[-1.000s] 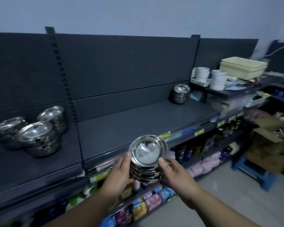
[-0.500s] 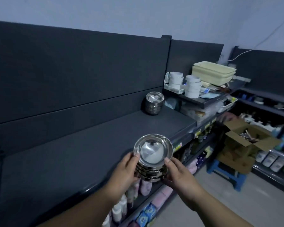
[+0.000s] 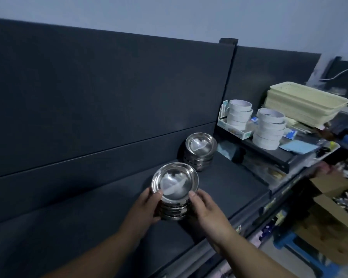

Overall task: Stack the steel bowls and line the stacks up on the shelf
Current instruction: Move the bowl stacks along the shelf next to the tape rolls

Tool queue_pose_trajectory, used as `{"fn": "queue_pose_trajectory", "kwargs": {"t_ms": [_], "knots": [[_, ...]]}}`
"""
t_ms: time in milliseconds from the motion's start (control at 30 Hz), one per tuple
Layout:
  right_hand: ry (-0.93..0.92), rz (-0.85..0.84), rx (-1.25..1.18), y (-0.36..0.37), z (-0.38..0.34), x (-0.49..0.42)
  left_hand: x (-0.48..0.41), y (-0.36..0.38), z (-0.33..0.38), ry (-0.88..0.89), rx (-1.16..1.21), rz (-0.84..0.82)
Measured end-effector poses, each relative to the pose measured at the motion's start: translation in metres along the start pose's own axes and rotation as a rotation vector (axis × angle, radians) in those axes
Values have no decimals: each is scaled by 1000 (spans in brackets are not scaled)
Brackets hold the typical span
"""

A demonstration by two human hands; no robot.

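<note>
Both L hand [image 3: 147,208] & R hand [image 3: 206,212] fingers tight round shiny steel bowl stack [image 3: 175,185], by matte shelf [image 3: 231,187].

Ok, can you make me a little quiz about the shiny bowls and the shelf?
1. True or false: the left hand and right hand both hold a bowl stack.
2. Where is the other stack? A) on the shelf, by the back panel. B) on the floor. C) in a box.
3. Fill in: the white rolls are to the ___ of the other stack.
Key: 1 true; 2 A; 3 right.
</note>
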State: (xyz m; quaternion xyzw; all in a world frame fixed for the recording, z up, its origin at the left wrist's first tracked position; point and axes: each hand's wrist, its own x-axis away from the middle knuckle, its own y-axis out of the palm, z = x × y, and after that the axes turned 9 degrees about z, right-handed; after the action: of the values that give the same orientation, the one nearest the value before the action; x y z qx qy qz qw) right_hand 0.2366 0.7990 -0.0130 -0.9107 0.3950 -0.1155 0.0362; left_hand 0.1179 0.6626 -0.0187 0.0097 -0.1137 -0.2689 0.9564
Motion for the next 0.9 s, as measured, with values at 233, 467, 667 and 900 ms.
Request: {"fn": "queue_pose_trajectory", "kwargs": {"t_ms": [233, 467, 667, 900], "knots": [[-11, -243, 36, -15, -17, -97, -47, 46, 5, 5, 57, 283], [28, -379, -27, -14, -21, -151, -73, 79, 11, -3, 97, 478], [97, -453, -89, -8, -17, -173, -86, 88, 11, -45, 160, 556], [44, -437, -28, -7, -5, -174, -76, 89, 7, -21, 183, 553]]}}
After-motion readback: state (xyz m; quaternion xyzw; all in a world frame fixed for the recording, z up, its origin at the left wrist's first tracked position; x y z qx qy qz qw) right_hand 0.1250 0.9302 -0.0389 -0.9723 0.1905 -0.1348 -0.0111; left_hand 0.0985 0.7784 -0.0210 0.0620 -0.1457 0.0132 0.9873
